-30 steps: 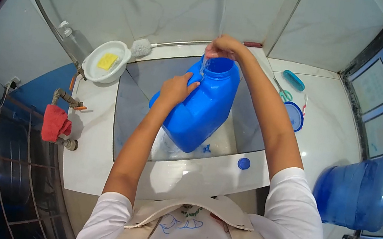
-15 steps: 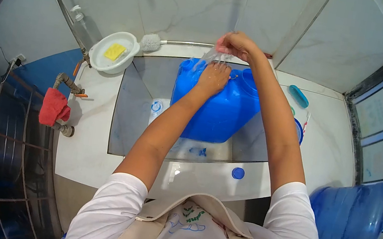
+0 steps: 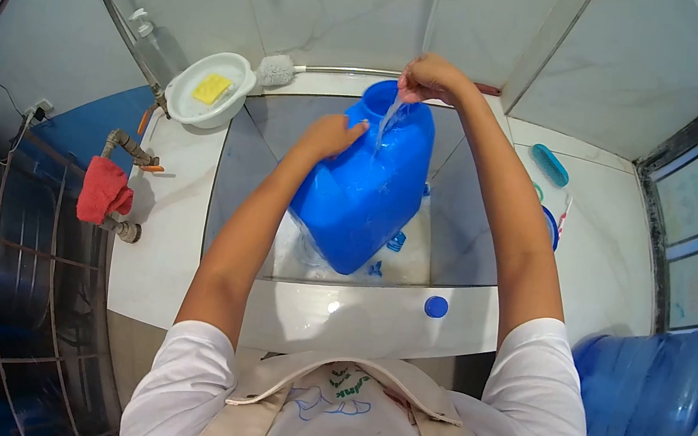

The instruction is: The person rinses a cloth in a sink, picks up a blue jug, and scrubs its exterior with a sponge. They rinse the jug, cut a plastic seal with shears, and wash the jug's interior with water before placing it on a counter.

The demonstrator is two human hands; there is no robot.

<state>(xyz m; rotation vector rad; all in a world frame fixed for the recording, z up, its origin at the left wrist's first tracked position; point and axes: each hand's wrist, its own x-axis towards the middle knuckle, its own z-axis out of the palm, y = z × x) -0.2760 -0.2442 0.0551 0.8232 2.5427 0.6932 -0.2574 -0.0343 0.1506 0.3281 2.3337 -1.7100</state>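
A blue plastic jug (image 3: pixel 363 188) stands tilted and turned in the sink basin (image 3: pixel 258 158), its wide round mouth towards the back wall. My left hand (image 3: pixel 332 135) grips the jug's upper left part, by the handle, with the thumb on top. Beside the jug's mouth, my right hand (image 3: pixel 428 79) is closed at the wall end of a stream of water (image 3: pixel 390 120) that runs down onto the jug. Whether its fingers hold a hose or spout end is hidden.
A white bowl (image 3: pixel 233 113) with a yellow sponge (image 3: pixel 211 89), a pump bottle (image 3: pixel 157 46) and a long-handled brush (image 3: pixel 276 70) are at the back left. A blue cap (image 3: pixel 436 307) lies on the front ledge. A teal brush (image 3: pixel 549 165) sits right; a red cloth (image 3: pixel 106 190) hangs on the left tap.
The jug has turned and tipped, its body swinging left and its wide mouth now near the back. My left hand has moved left and down from the jug's top. My right hand has barely moved.
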